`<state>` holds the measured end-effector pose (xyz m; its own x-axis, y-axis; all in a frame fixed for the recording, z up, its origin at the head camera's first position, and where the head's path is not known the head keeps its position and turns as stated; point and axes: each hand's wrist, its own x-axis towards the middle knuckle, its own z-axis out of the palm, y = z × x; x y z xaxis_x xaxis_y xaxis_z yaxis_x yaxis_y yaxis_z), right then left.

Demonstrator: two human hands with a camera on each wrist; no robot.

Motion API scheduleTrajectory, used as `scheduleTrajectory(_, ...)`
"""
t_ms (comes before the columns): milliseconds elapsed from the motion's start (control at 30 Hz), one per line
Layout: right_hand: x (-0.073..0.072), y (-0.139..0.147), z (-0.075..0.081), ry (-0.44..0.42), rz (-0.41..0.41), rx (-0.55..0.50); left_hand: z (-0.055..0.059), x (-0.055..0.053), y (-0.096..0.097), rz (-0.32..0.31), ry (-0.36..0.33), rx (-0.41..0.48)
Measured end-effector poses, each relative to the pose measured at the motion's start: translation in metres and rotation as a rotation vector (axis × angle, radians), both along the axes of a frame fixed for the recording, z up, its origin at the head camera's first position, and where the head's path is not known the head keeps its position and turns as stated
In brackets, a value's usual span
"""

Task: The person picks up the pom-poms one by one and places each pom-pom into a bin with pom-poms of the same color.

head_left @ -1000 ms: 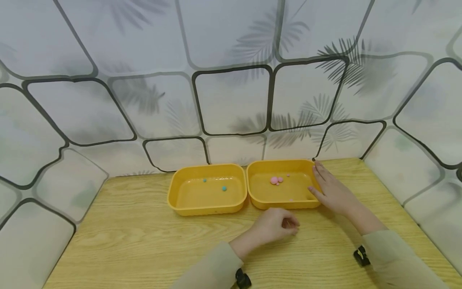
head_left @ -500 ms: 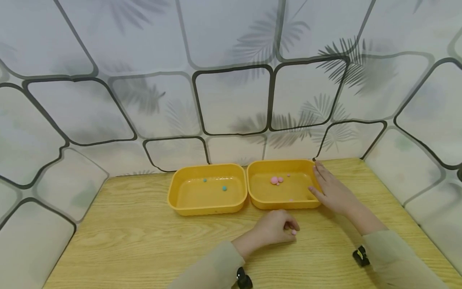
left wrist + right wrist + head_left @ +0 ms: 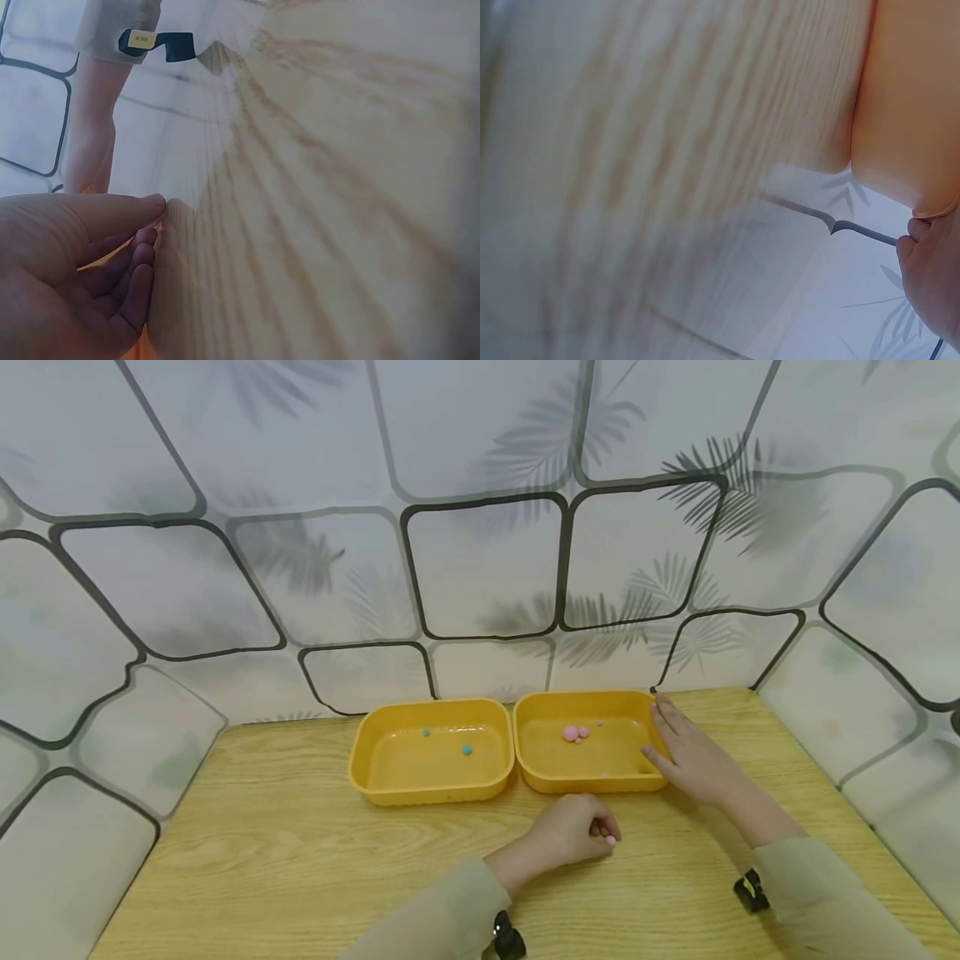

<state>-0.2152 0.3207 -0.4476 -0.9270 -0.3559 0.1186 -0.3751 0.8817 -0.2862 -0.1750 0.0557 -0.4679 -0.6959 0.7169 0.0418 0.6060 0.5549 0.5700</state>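
Observation:
In the head view my left hand is low over the table in front of the right tray. Its thumb and fingers pinch a small pink ball at the tips. From the left wrist view, the thumb and curled fingers show close to the wood, the ball hidden. My right hand rests with straight fingers along the right end of the right yellow tray, thumb over its front corner. Several pink balls of different sizes lie inside that tray.
A second yellow tray stands against the left side of the first, with two small teal balls in it. Both stand at the back of the wooden table, near a patterned wall.
A second ago no ball showed at the left fingertips; half a second ago the pink ball came into sight there and stays. The right hand has kept its place on the tray.

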Motion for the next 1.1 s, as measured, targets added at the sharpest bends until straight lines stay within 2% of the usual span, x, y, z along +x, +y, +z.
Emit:
scheduleTrajectory(333,0.000,-0.001,0.002,0.000,0.006,-0.006,0.002,0.002,-0.001,0.012,-0.017,0.002)
scheduleTrajectory(533,0.000,-0.002,0.002,0.027,0.013,-0.004,0.002,0.002,-0.002,0.009,-0.047,0.037)
scheduleTrajectory(900,0.001,-0.002,0.002,0.003,0.000,-0.003,0.010,0.003,-0.004,0.027,-0.133,0.130)
scheduleTrajectory(1100,0.002,-0.002,0.002,0.025,0.008,-0.017,0.020,0.004,-0.005,0.023,-0.094,0.144)
